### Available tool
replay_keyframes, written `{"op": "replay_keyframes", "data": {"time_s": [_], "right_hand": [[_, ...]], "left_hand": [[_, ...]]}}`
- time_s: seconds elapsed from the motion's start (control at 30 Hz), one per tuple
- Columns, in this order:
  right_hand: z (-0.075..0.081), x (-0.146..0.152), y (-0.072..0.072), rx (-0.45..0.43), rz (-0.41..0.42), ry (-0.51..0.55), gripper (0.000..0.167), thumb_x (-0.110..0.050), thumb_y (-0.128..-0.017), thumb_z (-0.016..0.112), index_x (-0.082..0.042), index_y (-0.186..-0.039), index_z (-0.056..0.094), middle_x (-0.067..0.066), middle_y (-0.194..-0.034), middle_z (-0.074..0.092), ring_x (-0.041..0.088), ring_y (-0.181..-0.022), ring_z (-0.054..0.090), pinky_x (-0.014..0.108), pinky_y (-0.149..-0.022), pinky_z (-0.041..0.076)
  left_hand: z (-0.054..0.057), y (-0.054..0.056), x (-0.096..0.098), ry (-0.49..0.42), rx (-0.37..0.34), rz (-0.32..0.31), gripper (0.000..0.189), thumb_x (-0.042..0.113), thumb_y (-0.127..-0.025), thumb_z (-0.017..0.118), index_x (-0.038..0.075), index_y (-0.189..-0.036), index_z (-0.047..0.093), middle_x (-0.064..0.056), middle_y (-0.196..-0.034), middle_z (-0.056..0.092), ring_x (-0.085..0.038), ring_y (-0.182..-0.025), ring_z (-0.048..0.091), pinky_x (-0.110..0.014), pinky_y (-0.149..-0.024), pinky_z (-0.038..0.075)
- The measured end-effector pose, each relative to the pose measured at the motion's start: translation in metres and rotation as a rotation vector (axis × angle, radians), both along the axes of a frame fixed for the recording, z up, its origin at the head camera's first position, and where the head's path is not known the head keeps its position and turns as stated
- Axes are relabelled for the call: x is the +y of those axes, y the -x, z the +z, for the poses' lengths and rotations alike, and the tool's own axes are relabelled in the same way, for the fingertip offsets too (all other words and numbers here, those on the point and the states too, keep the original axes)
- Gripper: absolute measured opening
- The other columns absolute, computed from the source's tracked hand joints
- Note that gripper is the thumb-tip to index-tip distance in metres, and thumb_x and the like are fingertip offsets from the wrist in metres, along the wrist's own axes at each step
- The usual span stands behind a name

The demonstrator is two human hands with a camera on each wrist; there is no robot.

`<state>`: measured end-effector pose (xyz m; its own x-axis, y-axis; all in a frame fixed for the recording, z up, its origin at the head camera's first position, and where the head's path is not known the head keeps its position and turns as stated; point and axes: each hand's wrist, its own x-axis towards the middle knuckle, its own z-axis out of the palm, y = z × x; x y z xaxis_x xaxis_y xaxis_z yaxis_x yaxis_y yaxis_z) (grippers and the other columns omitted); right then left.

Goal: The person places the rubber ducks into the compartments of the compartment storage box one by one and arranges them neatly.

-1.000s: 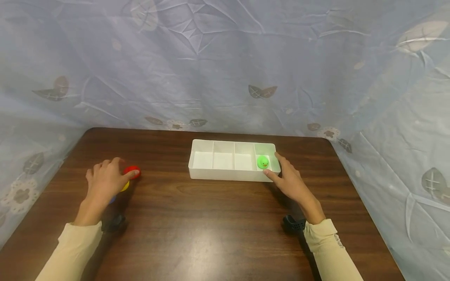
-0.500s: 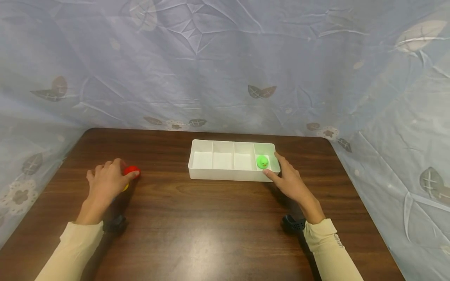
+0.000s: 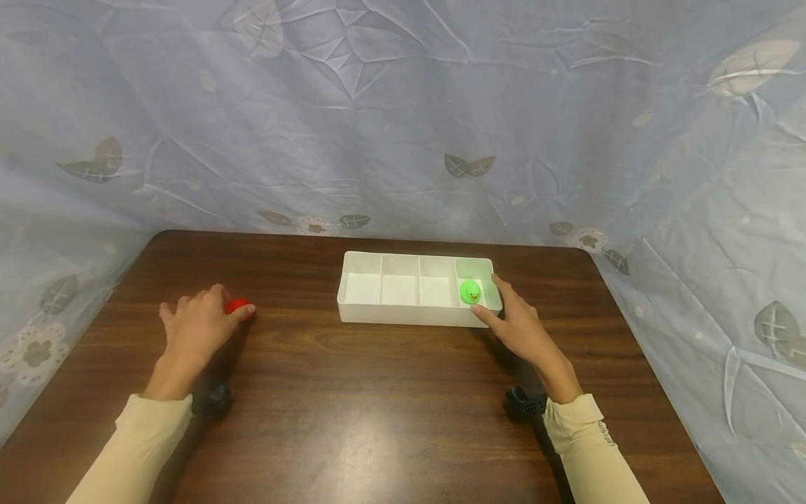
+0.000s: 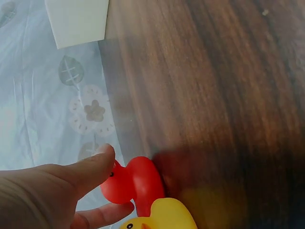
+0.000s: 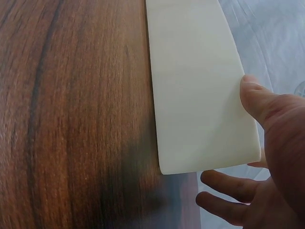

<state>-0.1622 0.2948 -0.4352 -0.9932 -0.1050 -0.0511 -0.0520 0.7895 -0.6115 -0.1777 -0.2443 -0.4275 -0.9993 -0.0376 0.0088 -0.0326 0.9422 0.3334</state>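
Observation:
My left hand (image 3: 200, 323) is at the table's left side, thumb and fingers around a red rubber duck (image 3: 236, 305). In the left wrist view the thumb lies against the red duck's head, with a finger on its other side. A yellow rubber duck (image 4: 175, 214) sits right beside it, partly cut off by the frame; the left hand hides it in the head view. My right hand (image 3: 521, 332) grips the right end of a white divided box (image 3: 390, 313), thumb at the front rim and fingers around the end wall. A green rubber duck (image 3: 470, 292) sits in the box's rightmost compartment.
The dark wooden table (image 3: 352, 392) carries everything. Pale patterned cloth (image 3: 390, 126) hangs behind it and along both sides. Dark wrist straps (image 3: 525, 401) show below both hands.
My left hand has shifted slightly right and covers more of the red duck. The yellow and blue pieces seen beneath it earlier are now hidden. My right hand and the box stay put.

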Motion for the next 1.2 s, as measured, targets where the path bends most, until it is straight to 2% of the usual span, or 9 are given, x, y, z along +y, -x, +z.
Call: {"op": "replay_keyframes", "data": {"time_s": [0.33,0.57,0.8,0.93,1.2], "right_hand": [[0.0,0.0,-0.001,0.004,-0.001,-0.001,0.093,-0.058,-0.107,0.057,-0.007,-0.171,0.014,0.026,-0.176,0.023,0.052,-0.161,0.026,0.075,-0.125,0.028],[0.001,0.0,0.0,0.002,0.002,0.001,0.093,-0.057,-0.107,0.058,-0.005,-0.171,0.014,0.027,-0.176,0.023,0.052,-0.161,0.026,0.077,-0.125,0.025],[-0.001,0.0,0.0,0.001,0.004,-0.004,0.093,-0.059,-0.107,0.056,-0.007,-0.171,0.013,0.026,-0.176,0.023,0.053,-0.16,0.026,0.076,-0.125,0.027],[0.0,-0.001,0.0,0.001,0.003,-0.003,0.093,-0.058,-0.107,0.057,-0.007,-0.171,0.013,0.027,-0.176,0.023,0.053,-0.16,0.026,0.076,-0.124,0.028],[0.0,0.0,0.0,0.001,0.003,0.013,0.093,-0.057,-0.107,0.058,-0.006,-0.171,0.014,0.026,-0.176,0.022,0.052,-0.161,0.025,0.076,-0.125,0.025]], "left_hand": [[-0.002,0.0,0.002,0.011,0.012,0.001,0.048,0.046,-0.098,0.073,0.0,-0.104,0.061,-0.029,-0.1,0.07,-0.062,-0.103,0.057,-0.091,-0.104,0.021],[-0.003,0.004,0.007,0.019,0.01,-0.012,0.055,0.051,-0.099,0.07,-0.003,-0.105,0.061,-0.031,-0.104,0.071,-0.065,-0.107,0.055,-0.093,-0.108,0.016],[-0.001,0.005,0.011,0.02,0.021,-0.011,0.05,0.046,-0.099,0.071,-0.002,-0.107,0.062,-0.031,-0.108,0.072,-0.064,-0.11,0.055,-0.091,-0.11,0.016],[0.003,0.006,0.013,0.018,0.056,-0.015,0.046,0.042,-0.099,0.072,-0.002,-0.106,0.062,-0.032,-0.109,0.072,-0.064,-0.112,0.055,-0.09,-0.112,0.016],[0.018,0.006,0.03,0.017,0.184,-0.044,0.04,0.037,-0.099,0.073,-0.003,-0.097,0.064,-0.031,-0.101,0.075,-0.061,-0.111,0.058,-0.088,-0.115,0.018]]}}
